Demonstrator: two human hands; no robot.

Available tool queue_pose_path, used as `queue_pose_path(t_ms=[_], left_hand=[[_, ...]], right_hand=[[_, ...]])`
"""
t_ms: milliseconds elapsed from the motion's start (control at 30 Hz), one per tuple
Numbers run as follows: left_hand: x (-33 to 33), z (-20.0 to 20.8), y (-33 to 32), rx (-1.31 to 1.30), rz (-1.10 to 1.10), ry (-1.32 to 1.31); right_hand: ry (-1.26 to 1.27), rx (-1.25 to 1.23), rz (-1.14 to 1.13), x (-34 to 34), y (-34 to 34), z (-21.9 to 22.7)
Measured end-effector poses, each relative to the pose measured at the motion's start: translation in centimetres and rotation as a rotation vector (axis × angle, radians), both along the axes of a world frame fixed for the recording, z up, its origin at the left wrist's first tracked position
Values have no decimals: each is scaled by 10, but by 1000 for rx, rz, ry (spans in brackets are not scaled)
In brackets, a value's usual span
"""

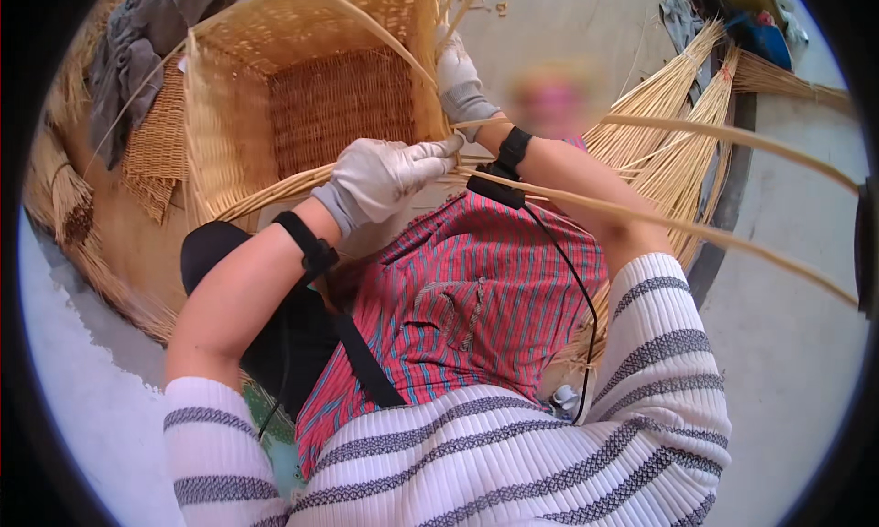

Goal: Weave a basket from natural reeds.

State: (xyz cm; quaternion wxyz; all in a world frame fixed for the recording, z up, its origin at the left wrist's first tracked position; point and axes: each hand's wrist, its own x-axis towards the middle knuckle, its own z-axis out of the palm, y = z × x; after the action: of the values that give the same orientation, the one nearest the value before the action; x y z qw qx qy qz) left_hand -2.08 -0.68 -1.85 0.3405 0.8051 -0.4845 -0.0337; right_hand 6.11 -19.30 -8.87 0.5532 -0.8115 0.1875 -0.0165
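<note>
Your left hand seems to pinch a pale strand at the near right corner of the wicker basket, far left, while your right hand, beside it, grips I cannot tell what; this looks like weaving, likely calling for steady tension next.

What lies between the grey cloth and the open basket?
Mainly a tan woven wicker piece, seen in the head view between the grey cloth and the left wall of the basket.

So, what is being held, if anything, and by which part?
The basket, by its near rim, with the left hand; the grip of the right hand is hidden.
</note>
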Motion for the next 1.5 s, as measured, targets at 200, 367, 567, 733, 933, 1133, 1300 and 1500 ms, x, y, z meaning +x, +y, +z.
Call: queue_pose_path(t_ms=[200, 367, 567, 733, 933, 1133, 1300, 1500], left_hand=[[-15, 8, -7, 106, 161, -4], [-10, 3, -10, 66, 116, 133], [-16, 18, -15, 38, 140, 205], [-22, 16, -26, 20, 236, 154], [-24, 13, -34, -70, 291, 124], [-24, 17, -36, -65, 310, 166], [-23, 13, -37, -74, 291, 71], [-22, 11, -30, 1, 292, 235]], right_hand=[[-16, -193, 185, 27, -23, -18], [-88, -373, 220, -50, -47, 37], [-16, 317, -40, -185, -69, 53], [114, 478, -99, -212, -60, 28], [318, 1074, -252, -205, -83, 36], [-210, 564, -92, -226, -54, 68], [-189, 21, 127, -208, -62, 117], [-43, -288, 353, -75, -42, 91]])
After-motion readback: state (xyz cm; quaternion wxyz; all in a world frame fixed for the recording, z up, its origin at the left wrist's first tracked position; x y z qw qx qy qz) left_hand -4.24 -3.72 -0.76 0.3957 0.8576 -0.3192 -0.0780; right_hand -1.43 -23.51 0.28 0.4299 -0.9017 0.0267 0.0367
